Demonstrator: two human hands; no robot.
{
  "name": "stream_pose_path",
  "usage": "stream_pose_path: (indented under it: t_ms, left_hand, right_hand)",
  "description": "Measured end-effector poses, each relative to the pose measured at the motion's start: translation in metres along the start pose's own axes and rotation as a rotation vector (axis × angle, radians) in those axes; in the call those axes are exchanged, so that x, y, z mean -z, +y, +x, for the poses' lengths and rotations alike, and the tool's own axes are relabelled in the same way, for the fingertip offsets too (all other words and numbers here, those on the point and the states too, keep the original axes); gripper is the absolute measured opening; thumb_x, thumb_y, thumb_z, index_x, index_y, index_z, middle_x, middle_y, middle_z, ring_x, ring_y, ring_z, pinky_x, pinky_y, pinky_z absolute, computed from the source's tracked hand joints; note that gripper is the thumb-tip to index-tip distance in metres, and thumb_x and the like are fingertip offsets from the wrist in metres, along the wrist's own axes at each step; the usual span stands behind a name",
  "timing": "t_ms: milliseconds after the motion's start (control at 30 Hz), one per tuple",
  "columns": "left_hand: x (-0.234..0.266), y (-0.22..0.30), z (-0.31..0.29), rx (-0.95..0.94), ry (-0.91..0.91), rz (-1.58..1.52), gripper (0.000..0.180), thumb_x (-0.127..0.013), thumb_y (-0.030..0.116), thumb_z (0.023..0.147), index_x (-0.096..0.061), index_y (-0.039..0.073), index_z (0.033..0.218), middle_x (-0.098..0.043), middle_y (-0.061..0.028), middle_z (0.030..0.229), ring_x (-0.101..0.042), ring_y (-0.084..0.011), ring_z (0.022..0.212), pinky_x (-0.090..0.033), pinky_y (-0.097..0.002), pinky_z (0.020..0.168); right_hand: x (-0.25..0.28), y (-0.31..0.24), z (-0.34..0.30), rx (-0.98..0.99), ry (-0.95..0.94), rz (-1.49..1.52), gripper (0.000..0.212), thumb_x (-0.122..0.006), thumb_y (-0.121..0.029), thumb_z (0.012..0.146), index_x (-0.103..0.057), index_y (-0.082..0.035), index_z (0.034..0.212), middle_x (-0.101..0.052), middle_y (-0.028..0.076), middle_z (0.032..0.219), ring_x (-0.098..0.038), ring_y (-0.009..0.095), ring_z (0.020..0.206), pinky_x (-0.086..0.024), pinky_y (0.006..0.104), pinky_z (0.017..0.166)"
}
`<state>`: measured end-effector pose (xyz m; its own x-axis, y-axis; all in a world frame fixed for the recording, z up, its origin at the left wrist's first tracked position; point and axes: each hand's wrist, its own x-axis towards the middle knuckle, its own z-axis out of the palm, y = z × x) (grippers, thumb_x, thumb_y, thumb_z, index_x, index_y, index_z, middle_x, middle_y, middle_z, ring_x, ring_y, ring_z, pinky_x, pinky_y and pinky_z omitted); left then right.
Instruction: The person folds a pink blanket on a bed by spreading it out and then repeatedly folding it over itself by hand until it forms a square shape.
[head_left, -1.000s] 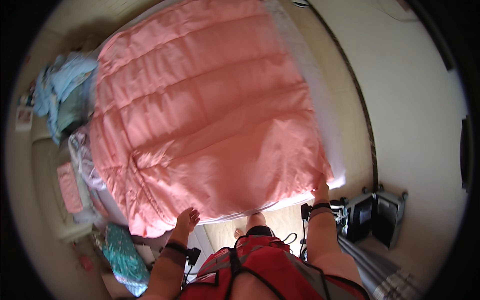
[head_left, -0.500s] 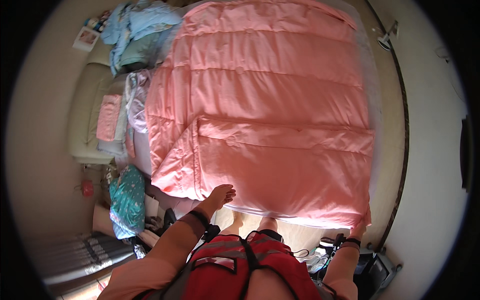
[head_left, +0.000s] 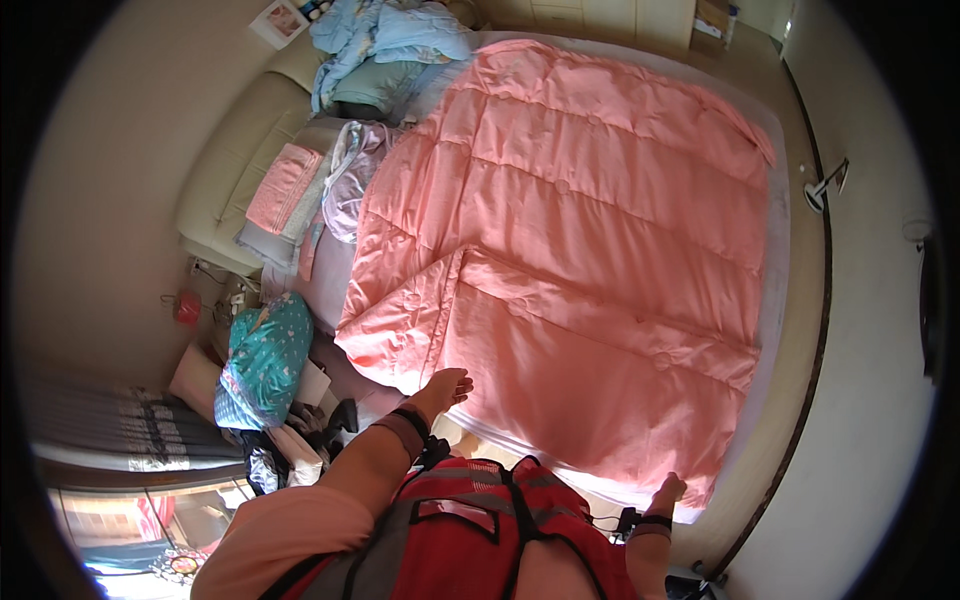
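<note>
A pink quilt (head_left: pixel 600 230) covers most of the bed, its near part folded back with a slanted fold at the left. My left hand (head_left: pixel 448 388) hovers at the quilt's near edge, left of the middle. Its fingers are loosely bent and apart, with nothing in them. Further right, my right hand (head_left: pixel 671 489) is over the quilt's near edge, close to its right corner. The fingers there are small in view and slightly bent; I see no quilt bunched in them, though contact with the cloth is hard to judge.
At the left, a beige padded headboard (head_left: pixel 240 165) stands beside folded pink cloth (head_left: pixel 284 190), a pale purple cloth (head_left: pixel 355 180) and blue bedding (head_left: pixel 390 35). A teal patterned bundle (head_left: pixel 265 360) is near my left arm. A white stand (head_left: pixel 815 196) is by the right wall.
The view has turned, tilting the bed and bringing a bright window into the lower left. My right hand has shifted left, away from the quilt's right corner. The quilt's fold keeps its shape.
</note>
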<state>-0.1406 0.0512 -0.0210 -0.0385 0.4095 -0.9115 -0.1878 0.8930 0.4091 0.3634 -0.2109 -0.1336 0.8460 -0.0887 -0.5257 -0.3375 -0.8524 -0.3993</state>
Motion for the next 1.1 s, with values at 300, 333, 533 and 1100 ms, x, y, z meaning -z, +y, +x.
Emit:
stream_pose_path:
  t_ms: [300,333,533,1100]
  left_hand:
    - [0.076,0.017,0.007,-0.003,0.010,-0.343,0.018,-0.049,0.020,0.085,-0.050,0.011,0.100,-0.057,-0.0071,0.090,-0.056,-0.0219,0.084,-0.044,-0.0365,0.073]
    - [0.083,0.022,0.009,0.003,0.030,-0.378,0.015,-0.049,0.020,0.085,-0.050,0.011,0.096,-0.057,-0.0077,0.089,-0.055,-0.0225,0.084,-0.044,-0.0368,0.073]
    - [0.188,0.046,0.033,0.004,0.014,-0.574,0.015,-0.051,0.020,0.083,-0.050,0.011,0.095,-0.056,-0.0062,0.087,-0.054,-0.0202,0.081,-0.043,-0.0367,0.072]
    - [0.431,0.137,0.181,-0.087,0.259,-0.769,0.011,-0.051,0.018,0.082,-0.050,0.009,0.076,-0.051,-0.0030,0.063,-0.049,-0.0135,0.050,-0.035,-0.0245,0.036]
  right_hand:
    - [-0.048,-0.065,-0.056,-0.079,-0.499,0.298,0.021,-0.056,-0.019,0.073,-0.056,-0.014,0.094,-0.050,0.002,0.087,-0.047,0.018,0.078,-0.040,0.0378,0.069]
    - [-0.050,-0.074,-0.064,-0.058,-0.550,0.330,0.022,-0.056,-0.018,0.073,-0.055,-0.013,0.095,-0.050,0.002,0.086,-0.048,0.018,0.077,-0.040,0.0381,0.069]
    - [-0.084,-0.111,-0.136,0.022,-0.595,0.332,0.016,-0.056,-0.018,0.073,-0.053,-0.013,0.088,-0.050,0.001,0.077,-0.053,0.018,0.066,-0.042,0.0364,0.060]
    - [-0.240,-0.176,-0.437,0.456,-0.923,-0.245,0.020,-0.056,-0.014,0.079,-0.053,-0.005,0.096,-0.055,0.004,0.080,-0.056,0.015,0.067,-0.045,0.0273,0.059]
